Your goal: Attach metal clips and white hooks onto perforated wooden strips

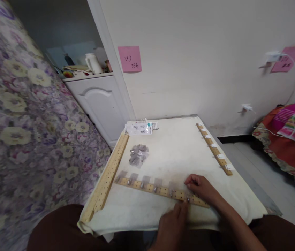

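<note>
A perforated wooden strip (150, 187) lies across the near part of a white cloth-covered table (179, 153), with several small clear-backed metal hooks set along it. My left hand (172, 225) reaches up from the near edge, its fingers pinched at a hook on the strip's right part. My right hand (202, 188) rests on the same strip just beyond, fingers curled and pressing on it. A pile of loose hooks (138, 154) sits farther back on the left.
A longer perforated strip (108, 176) lies along the table's left edge, another strip with white tags (214, 148) at the right. Packets (139, 128) lie at the back. A floral bedspread (19, 132) is left, a white cabinet (97, 101) behind, striped bedding (294, 129) right.
</note>
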`<state>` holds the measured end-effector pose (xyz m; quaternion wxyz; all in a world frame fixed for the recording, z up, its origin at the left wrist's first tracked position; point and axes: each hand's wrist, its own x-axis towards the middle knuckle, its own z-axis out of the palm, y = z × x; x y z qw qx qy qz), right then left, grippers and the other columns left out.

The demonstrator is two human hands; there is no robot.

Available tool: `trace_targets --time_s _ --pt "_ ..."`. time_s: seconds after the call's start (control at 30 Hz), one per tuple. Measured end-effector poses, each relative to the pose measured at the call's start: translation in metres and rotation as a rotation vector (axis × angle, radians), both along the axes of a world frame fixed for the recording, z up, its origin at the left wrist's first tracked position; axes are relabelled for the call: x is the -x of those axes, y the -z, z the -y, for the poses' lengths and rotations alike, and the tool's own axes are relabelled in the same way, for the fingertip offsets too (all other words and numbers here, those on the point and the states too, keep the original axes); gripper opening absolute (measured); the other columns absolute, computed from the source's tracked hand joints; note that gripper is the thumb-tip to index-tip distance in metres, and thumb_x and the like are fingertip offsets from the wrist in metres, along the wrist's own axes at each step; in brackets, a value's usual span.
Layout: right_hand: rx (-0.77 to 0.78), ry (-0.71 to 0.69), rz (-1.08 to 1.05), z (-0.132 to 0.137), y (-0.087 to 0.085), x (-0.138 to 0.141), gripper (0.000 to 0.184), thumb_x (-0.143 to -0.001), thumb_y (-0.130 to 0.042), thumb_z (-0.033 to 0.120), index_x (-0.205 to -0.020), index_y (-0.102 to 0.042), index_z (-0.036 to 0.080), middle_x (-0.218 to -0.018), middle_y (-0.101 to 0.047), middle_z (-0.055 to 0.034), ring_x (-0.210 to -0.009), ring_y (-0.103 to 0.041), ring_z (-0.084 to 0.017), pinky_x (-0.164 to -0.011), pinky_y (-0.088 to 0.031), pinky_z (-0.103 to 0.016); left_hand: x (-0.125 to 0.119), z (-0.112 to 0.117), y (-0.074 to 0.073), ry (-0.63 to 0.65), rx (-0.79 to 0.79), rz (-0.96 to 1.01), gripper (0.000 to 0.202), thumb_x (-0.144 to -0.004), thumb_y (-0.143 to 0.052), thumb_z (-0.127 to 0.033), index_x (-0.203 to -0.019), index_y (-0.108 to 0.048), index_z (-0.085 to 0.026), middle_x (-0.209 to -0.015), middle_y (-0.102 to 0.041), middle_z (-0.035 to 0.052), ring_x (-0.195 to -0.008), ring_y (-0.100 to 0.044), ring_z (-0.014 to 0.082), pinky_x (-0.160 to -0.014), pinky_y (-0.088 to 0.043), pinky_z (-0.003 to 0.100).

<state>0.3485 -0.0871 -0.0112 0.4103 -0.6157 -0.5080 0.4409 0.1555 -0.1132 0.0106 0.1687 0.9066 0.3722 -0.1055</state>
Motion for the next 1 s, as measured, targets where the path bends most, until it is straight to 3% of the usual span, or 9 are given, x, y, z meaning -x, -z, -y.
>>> trace_targets --time_s 0.23,0.37,0.63,1.0 --pt "-0.028 -0.028 0.051 0.001 -0.002 -0.001 0.006 -0.071 -0.054 0.021 -0.072 -0.059 0.017 -0.059 -0.053 0.0034 -0.055 -0.046 -0.011 -0.054 -0.035 -0.024 -0.001 0.000 -0.005 0.005 0.025 -0.013 0.064 -0.082 -0.037 -0.012 -0.144 -0.021 -0.016 -0.122 -0.056 0.0175 -0.096 -0.063 0.0329 -0.076 -0.053 0.049" --pt "-0.024 -0.075 0.045 0.004 -0.005 -0.004 0.008 -0.073 -0.057 0.024 -0.075 -0.059 0.017 -0.063 -0.055 0.0025 -0.059 -0.048 -0.012 -0.055 -0.036 -0.024 0.000 0.001 -0.009 0.002 0.011 -0.010 0.066 -0.081 -0.041 -0.012 -0.143 -0.022 -0.017 -0.124 -0.055 0.0169 -0.098 -0.062 0.0300 -0.079 -0.052 0.043" --pt "0.039 -0.120 0.024 0.007 -0.010 -0.007 0.025 -0.062 -0.067 0.018 -0.085 -0.060 0.017 -0.072 -0.058 0.0028 -0.062 -0.049 -0.011 -0.057 -0.037 -0.023 -0.001 0.000 -0.004 0.008 -0.003 -0.024 0.068 -0.081 -0.041 -0.011 -0.145 -0.018 -0.020 -0.123 -0.056 0.0157 -0.096 -0.064 0.0304 -0.077 -0.054 0.045" --pt "0.052 -0.091 0.012 0.004 -0.006 -0.006 0.026 -0.057 -0.069 0.014 -0.081 -0.059 0.017 -0.070 -0.055 0.0040 -0.061 -0.047 -0.010 -0.055 -0.036 -0.022 0.000 -0.001 0.000 0.021 -0.030 -0.012 0.066 -0.082 -0.039 -0.010 -0.144 -0.019 -0.019 -0.123 -0.056 0.0159 -0.093 -0.065 0.0313 -0.075 -0.055 0.048"
